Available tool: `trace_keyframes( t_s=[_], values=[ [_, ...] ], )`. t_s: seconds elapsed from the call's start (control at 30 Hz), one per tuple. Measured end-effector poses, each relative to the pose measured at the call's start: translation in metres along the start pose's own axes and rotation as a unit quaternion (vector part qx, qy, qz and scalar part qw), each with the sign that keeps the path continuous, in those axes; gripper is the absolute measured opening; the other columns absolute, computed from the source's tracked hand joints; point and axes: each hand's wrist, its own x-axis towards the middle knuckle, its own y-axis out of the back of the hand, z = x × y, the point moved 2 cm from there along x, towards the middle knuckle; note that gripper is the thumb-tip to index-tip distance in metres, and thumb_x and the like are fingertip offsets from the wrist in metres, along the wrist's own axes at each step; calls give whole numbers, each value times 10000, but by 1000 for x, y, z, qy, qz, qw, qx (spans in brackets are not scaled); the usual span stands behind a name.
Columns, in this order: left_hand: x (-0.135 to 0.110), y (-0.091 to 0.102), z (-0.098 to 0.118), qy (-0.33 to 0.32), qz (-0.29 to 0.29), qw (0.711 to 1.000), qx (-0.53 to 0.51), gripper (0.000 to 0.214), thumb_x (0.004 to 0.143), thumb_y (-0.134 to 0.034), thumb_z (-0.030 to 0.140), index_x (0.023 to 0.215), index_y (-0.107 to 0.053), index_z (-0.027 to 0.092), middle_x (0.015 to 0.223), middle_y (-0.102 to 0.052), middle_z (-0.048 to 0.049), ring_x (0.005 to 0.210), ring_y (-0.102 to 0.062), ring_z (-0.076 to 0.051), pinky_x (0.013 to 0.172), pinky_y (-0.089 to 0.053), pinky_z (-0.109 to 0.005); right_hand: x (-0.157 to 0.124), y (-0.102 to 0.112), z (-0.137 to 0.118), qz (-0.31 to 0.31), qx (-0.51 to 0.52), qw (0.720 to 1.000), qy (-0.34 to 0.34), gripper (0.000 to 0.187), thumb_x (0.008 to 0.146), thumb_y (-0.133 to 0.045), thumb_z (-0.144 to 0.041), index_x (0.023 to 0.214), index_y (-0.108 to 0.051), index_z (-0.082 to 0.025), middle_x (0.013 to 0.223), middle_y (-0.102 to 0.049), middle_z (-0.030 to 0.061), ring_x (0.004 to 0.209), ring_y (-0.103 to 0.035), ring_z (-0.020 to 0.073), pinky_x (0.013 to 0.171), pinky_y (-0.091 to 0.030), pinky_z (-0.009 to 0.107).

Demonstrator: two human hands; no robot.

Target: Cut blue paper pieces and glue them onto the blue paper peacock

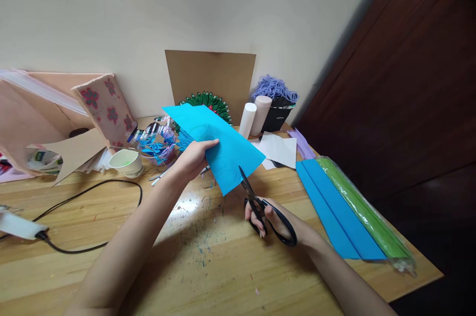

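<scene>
Far off to the left of the left hand, a white tool (22, 225) with a black cord (139, 192) lies on the wooden surface (223, 271). Past the left arm, a pink board with flowers (107, 107) leans up. A paper cup (125, 163) stands near it, on the left hand's left side. Between the cup and the left hand is a tub (169, 158) full of blue scraps, with pens (152, 130) behind it.

The left hand (195, 159) pinches a big blue paper (228, 142). Its thumb is on top, and I can't see most of the fingers underneath. The paper is up in the air, tilted, going from the left hand over toward the right hand. Behind it are a round green thing (208, 98) and a tall brown board (211, 70).

The right hand (273, 217) is curled around black scissors (248, 189), with the handles apart. One blade is over the paper's near edge. I can't tell if it is cutting.

Behind the right hand stand two white rolls (247, 120), next to a black box (277, 118) with purple string (273, 88) on top. A white sheet (282, 149) lies in front of the box. To the right of the right hand are flat blue folded paper (334, 212) and a shiny green pack (364, 212), side by side.
</scene>
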Motion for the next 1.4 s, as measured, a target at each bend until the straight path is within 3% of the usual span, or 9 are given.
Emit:
trace_keyframes(
  t_s=[0.27, 0.53, 0.77, 1.03, 1.4],
  values=[
    [2, 7, 4, -3, 4, 1000, -7, 200, 765, -571, 66, 948, -644, 102, 905, -706, -103, 856, -671, -237, 791, -558, -383, 5, 1, 19, 49, 27, 998, -20, 547, 723, -484, -704, 721, -480, -158, 472, -375, -78, 341, -336, 44, 334, -294, 163],
    [-2, 2, 1, 30, -35, 999, 21, 134, 769, -580, 85, 879, -657, 93, 898, -704, -117, 820, -673, -226, 740, -560, -343, 7, -8, 5, 27, 24, 999, 7, 758, 601, -297, -868, 750, -487, -148, 511, -413, -48, 401, -378, 65, 394, -358, 198],
    [-5, -2, -2, 42, -39, 998, 30, 152, 772, -575, 82, 902, -652, 96, 921, -701, -120, 834, -669, -218, 737, -556, -330, 10, -10, 13, 93, 24, 994, -45, 685, 586, -410, -849, 657, -450, -169, 439, -370, -73, 317, -339, 50, 317, -304, 175],
    [-3, -2, -8, 68, -58, 995, 50, 166, 765, -588, 97, 917, -655, 92, 917, -705, -119, 882, -662, -226, 782, -547, -328, 9, -15, 13, 60, 63, 996, -33, 765, 564, -317, -888, 719, -477, -156, 479, -416, -58, 356, -395, 60, 358, -331, 180],
    [-1, -3, -17, 91, -111, 989, 34, 156, 777, -589, 131, 913, -663, 112, 960, -705, -113, 904, -659, -236, 835, -526, -359, 13, -16, 16, 125, 45, 989, -57, 687, 586, -413, -850, 652, -460, -167, 407, -377, -78, 302, -366, 55, 308, -277, 167]
  ],
)
